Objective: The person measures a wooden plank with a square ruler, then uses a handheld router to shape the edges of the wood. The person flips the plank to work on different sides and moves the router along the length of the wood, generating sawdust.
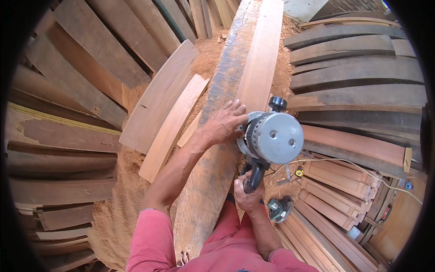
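Observation:
A grey power router (276,138) with a black knob on top sits on a long pale reddish board (258,54), which lies along a weathered, stained wooden beam (210,172). My left hand (224,120) rests at the router's left side, fingers outstretched and slightly apart toward the board; part of the thumb side is hidden by the router. My right hand (247,195) is closed round the router's black handle, at the near side of the machine.
Loose boards (161,99) lie left of the beam on sawdust (113,217). Curved planks (353,68) stand stacked on both sides. At lower right are a second power tool (278,208), a tape measure (299,173), a yellow cord (340,161) and panelled frames (335,195).

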Demonstrator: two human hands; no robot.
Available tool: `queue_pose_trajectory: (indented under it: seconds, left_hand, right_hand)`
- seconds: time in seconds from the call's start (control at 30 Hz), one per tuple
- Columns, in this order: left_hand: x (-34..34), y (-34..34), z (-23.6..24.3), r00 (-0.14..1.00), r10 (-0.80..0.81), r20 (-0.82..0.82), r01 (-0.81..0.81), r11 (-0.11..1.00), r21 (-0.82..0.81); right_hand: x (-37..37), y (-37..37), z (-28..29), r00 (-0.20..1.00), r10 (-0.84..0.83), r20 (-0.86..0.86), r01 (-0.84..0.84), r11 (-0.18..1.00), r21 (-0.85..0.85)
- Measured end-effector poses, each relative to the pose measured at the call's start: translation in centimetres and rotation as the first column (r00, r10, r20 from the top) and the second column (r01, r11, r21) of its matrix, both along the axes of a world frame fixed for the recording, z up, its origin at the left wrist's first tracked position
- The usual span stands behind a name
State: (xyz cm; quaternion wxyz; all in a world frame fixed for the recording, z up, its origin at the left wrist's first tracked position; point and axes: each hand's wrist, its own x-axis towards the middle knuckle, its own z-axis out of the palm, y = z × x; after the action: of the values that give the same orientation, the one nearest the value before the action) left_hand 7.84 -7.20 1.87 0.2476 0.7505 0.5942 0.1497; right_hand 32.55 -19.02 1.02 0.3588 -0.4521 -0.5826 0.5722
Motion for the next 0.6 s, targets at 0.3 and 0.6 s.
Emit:
queue_pose_trajectory:
  seconds: [0.3,0.6]
  left_hand:
    - [0.0,0.5,-1.4,0.999,0.045,0.015,-0.046,0.997,0.068]
    - [-0.1,1.5,-1.1,0.992,0.124,0.007,-0.124,0.988,0.093]
  right_hand:
    - [-1.3,2.6,1.4,0.993,-0.006,0.114,0.002,0.999,0.043]
    - [-1.8,4.1,0.8,0.995,-0.032,0.093,0.029,0.999,0.028]
